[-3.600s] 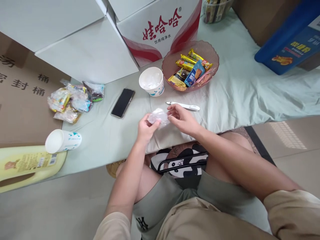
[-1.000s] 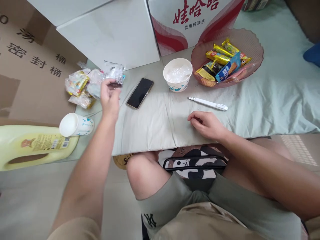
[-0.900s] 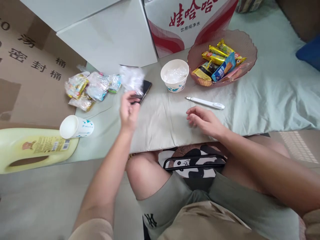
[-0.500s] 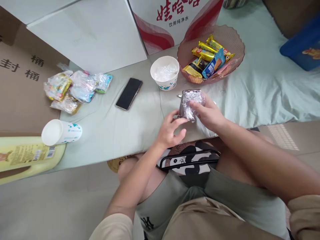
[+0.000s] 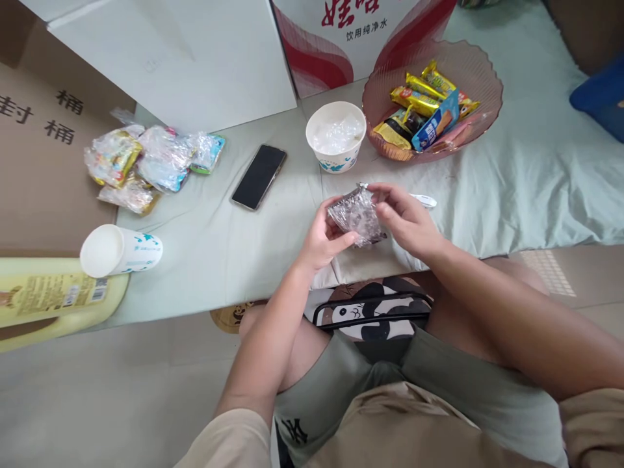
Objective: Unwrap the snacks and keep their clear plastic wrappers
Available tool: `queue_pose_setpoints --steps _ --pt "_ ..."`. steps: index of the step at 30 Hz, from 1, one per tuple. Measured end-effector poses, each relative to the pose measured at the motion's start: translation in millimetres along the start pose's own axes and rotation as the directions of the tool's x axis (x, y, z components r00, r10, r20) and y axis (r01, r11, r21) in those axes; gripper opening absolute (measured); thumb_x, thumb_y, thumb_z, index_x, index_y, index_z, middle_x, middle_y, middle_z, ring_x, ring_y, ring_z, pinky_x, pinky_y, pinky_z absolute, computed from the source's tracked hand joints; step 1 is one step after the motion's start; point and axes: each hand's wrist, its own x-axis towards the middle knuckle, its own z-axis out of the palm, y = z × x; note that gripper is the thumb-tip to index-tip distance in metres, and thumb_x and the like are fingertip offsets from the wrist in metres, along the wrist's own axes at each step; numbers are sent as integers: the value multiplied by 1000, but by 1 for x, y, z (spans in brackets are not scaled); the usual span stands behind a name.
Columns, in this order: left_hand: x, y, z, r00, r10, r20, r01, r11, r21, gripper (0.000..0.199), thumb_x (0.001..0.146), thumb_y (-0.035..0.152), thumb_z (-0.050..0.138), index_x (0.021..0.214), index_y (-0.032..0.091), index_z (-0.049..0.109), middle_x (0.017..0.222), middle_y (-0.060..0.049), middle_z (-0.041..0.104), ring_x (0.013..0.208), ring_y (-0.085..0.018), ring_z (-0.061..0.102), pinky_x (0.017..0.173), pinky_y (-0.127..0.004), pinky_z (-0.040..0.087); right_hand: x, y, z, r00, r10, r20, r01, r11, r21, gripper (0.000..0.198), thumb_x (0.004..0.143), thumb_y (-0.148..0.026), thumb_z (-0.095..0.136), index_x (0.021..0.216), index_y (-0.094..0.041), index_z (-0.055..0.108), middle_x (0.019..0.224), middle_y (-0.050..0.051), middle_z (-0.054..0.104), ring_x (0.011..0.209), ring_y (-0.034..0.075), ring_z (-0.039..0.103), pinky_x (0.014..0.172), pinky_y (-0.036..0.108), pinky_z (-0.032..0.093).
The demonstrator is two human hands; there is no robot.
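A dark packet wrapped in clear plastic film (image 5: 358, 218) is held over the near edge of the cloth-covered table. My left hand (image 5: 322, 240) grips it from the left, the thumb lying across its lower front and the fingers partly hidden behind. At its upper right corner, my right hand (image 5: 407, 221) has bent fingers closed on the wrapping. A slim white object (image 5: 423, 200) lies just beyond the right hand, partly hidden by it. Behind the packet stands a paper cup (image 5: 335, 159) with crumpled clear film inside.
A pink glass bowl (image 5: 490, 84) of snack packets stands at the back right. A phone (image 5: 259, 177) lies left of the cup. Several film-wrapped packets (image 5: 160, 159), a tipped paper cup (image 5: 141, 252) and a yellow jug (image 5: 58, 292) are at left. Boxes (image 5: 170, 58) stand behind.
The packet has turned and shifted slightly lower. My left hand has moved from its lower edge to a grip on its left side, and my right hand has shifted to its upper right corner.
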Motion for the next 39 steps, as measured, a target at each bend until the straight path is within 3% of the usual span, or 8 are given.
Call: queue_pose_setpoints --steps 5,8,15,19,26,32,36,39 --pt "-1 7 -13 957 65 -282 -75 997 -26 83 68 48 89 136 38 42 139 -7 56 126 -28 59 103 -45 53 5 15 -19 988 -35 -151 -62 805 -590 34 90 -37 58 117 -19 67 117 17 64 110 36 58 93 54 48" --pt "1 9 -21 924 86 -373 -94 996 -4 88 68 49 89 138 41 36 145 -9 51 129 -28 58 104 -46 52 8 26 -29 989 -7 -145 -100 690 -717 33 89 -33 57 115 -18 70 117 18 65 108 39 58 90 56 47" --pt "8 -3 -25 919 212 -332 -168 973 155 103 64 56 89 145 37 28 149 -13 46 131 -28 57 111 -44 47 0 6 -25 1000 13 -14 -17 949 -315 32 97 -40 50 108 -19 72 81 6 71 69 20 63 68 32 48" --pt "8 -6 -20 917 261 -303 -176 944 281 98 68 58 85 145 33 29 151 -15 43 129 -29 58 109 -43 50 -10 -15 -4 988 -61 139 81 987 -137 40 100 -47 47 101 -19 75 69 4 67 62 17 60 65 30 46" --pt "5 -3 -12 927 248 -282 -153 935 321 94 72 56 82 148 34 30 149 -14 45 127 -30 59 99 -42 56 -5 -16 13 988 -37 153 65 981 -182 44 100 -49 46 115 -20 76 77 5 70 71 20 63 72 32 48" --pt "8 11 -30 845 279 -457 -167 948 271 95 70 64 81 146 41 29 152 -11 46 130 -27 58 98 -37 56 -2 -12 8 985 -15 170 66 952 -298 36 97 -40 47 103 -23 78 75 5 70 68 21 61 68 33 45" --pt "6 13 -35 838 222 -498 -134 969 207 95 70 65 81 145 44 26 150 -11 47 123 -25 62 92 -35 58 1 -3 -4 999 8 36 8 913 -407 31 93 -38 52 104 -23 77 88 7 73 76 25 64 71 37 47" --pt "2 6 -27 897 233 -376 -146 958 246 100 67 60 86 146 39 28 144 -12 50 117 -26 64 96 -37 56 4 9 -15 995 5 -100 -58 847 -529 27 90 -36 56 103 -23 75 95 11 72 86 30 63 75 42 47"
